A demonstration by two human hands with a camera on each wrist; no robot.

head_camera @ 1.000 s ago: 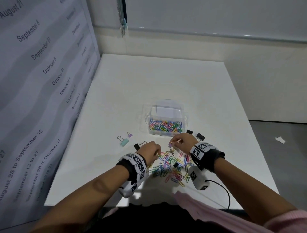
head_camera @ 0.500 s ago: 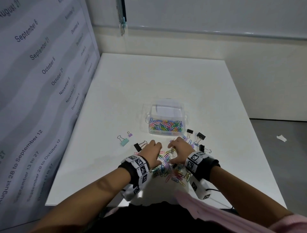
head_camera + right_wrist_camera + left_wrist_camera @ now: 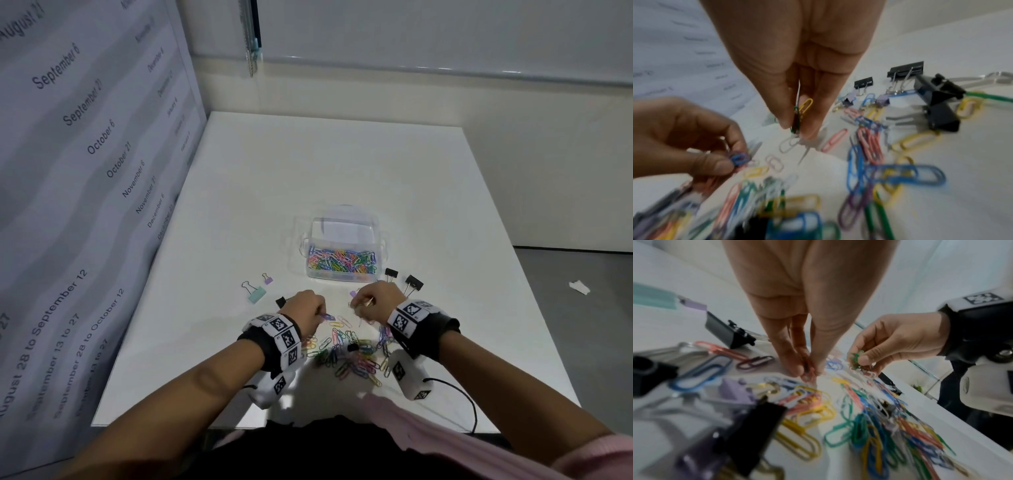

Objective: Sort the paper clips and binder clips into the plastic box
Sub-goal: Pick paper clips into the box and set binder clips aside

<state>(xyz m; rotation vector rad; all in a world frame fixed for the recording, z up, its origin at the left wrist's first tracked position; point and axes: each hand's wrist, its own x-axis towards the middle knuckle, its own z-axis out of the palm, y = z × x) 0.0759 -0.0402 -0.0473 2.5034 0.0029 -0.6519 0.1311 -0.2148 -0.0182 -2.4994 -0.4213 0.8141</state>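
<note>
Because the loose paper clips lie in a thin, tangled spread at the lower centre of the head view, both hands work with fingertips only, and each holds a small bunch, probably so that one trip to the box carries several. The left hand pinches a few clips, blue and purple among them, between thumb and curled fingers just above the near-left edge of the pile. The right hand does the same at the pile's far edge, fingers drawn narrow round a green, a yellow and a pale clip, with another pale one hanging from the bunch towards the table.

The plastic box stands just beyond the hands, in the middle of the frame, its lid tipped back. The near compartment is already well filled with coloured paper clips; the far one looks empty, presumably kept for the binder clips.

Those remain on the table. Two black binder clips sit to the right of the box's near corner, just beyond the right wrist. A mint binder clip and a small purple binder clip lie apart at centre left, and another black one touches or nearly touches the left hand's far side. A few more black and purple ones sit mixed in the pile, as the wrist views show.

A panel printed with dates fills the left of the frame.
</note>
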